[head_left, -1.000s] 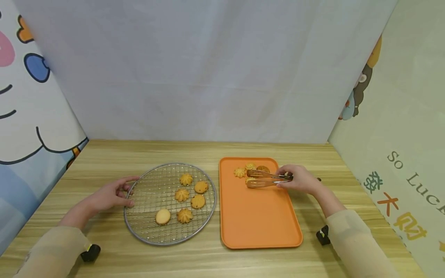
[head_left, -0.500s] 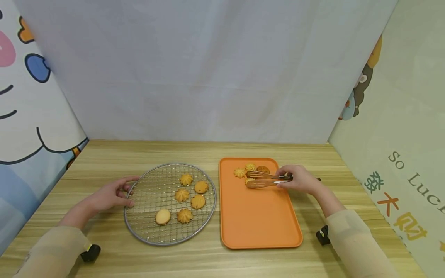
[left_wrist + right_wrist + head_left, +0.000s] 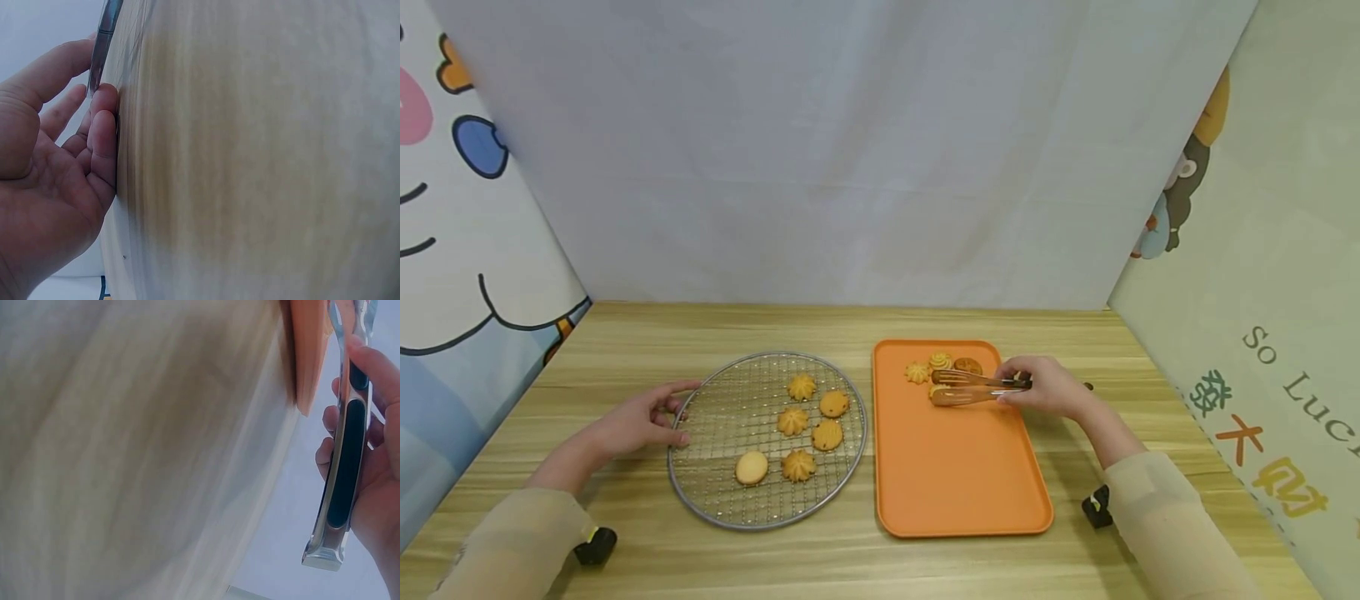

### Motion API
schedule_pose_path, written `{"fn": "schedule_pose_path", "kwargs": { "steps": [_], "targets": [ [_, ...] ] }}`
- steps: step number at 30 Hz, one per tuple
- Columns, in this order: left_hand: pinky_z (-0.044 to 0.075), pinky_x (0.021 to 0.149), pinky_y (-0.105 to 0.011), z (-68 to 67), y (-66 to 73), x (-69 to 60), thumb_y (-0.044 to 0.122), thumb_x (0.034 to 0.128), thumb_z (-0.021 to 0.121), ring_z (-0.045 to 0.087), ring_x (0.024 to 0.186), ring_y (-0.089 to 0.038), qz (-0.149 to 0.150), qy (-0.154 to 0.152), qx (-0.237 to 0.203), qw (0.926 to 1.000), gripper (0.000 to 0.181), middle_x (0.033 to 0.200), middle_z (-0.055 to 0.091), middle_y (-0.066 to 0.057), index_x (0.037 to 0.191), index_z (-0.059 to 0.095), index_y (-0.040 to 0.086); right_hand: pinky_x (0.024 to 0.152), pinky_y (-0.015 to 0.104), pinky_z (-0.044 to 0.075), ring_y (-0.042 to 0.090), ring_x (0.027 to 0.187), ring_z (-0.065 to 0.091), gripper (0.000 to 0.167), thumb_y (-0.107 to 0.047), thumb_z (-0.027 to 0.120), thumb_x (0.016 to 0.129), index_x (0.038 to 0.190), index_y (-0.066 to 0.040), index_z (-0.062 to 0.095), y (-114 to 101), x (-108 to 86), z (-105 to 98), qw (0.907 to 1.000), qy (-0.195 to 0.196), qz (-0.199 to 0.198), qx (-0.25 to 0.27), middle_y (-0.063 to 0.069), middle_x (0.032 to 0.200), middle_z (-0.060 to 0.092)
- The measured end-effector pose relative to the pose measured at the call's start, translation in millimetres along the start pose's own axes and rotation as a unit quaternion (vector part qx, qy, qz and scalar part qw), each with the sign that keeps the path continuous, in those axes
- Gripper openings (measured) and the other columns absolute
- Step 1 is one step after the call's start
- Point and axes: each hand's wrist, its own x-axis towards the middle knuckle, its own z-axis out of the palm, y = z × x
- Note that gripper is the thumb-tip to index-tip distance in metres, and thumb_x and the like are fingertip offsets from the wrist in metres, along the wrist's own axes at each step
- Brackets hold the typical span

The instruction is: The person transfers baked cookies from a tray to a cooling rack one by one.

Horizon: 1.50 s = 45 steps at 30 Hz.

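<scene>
My left hand (image 3: 636, 419) grips the left rim of the round wire rack (image 3: 722, 517), thumb over the edge and some fingers curled beneath. In the left wrist view the hand (image 3: 59, 150) is at the metal rim (image 3: 105, 44). Several cookies lie on the rack, among them a pale round one (image 3: 752, 468). My right hand (image 3: 1045, 385) holds metal tongs (image 3: 966, 397) over the upper part of the orange tray (image 3: 958, 483). The tong tips partly cover one cookie (image 3: 936, 389); beside them lie two piped cookies and a brown round one (image 3: 967, 366). The right wrist view shows fingers round the tongs' dark handle (image 3: 347, 465).
Rack and tray stand side by side on the wooden table (image 3: 760, 567), a narrow gap between them. A pale cloth (image 3: 850, 167) hangs behind the table, with printed cloths at the left and right. A black device (image 3: 597, 547) is at each wrist.
The tongs' two arms have come slightly closer together over the tray. The left hand, rack and cookies look the same. The printed cloth at the right has shifted a little.
</scene>
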Motion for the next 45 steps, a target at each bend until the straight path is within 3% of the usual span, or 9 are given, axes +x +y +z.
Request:
{"fn": "schedule_pose_path", "kwargs": {
  "steps": [15,35,45],
  "targets": [
    [0.042,0.061,-0.026,0.6,-0.2,1.3,0.019,0.0788,0.076,0.045,0.070,-0.013,0.017,-0.004,0.000,0.9999,0.087,0.111,0.043,-0.019,0.148,0.025,0.003,0.065,0.030,0.045,0.013,0.075,0.053,0.029,-0.032,0.075,0.080,0.102,-0.015,0.067,-11,5.9,-9,0.9998,0.002,-0.019,-0.003,-0.002,0.091,0.064],
    [0.041,0.060,-0.025,1.1,-0.4,1.3,0.020,0.0775,0.077,0.043,0.069,-0.012,0.006,0.005,0.006,1.0000,0.087,0.110,0.042,-0.018,0.147,0.028,0.005,0.069,0.030,0.048,0.012,0.078,0.055,0.028,-0.027,0.076,0.080,0.105,-0.017,0.067,-45,14.8,-29,0.9977,0.028,-0.059,-0.019,-0.002,0.100,0.065],
    [0.040,0.059,-0.025,0.0,-1.3,1.4,0.021,0.0763,0.078,0.042,0.068,-0.012,0.003,0.006,0.010,0.9999,0.088,0.110,0.042,-0.018,0.147,0.028,0.005,0.063,0.029,0.046,0.013,0.073,0.055,0.027,-0.023,0.075,0.082,0.105,-0.014,0.067,-68,23.5,-39,0.9971,0.026,-0.069,-0.014,-0.005,0.090,0.063]
  ]
}}
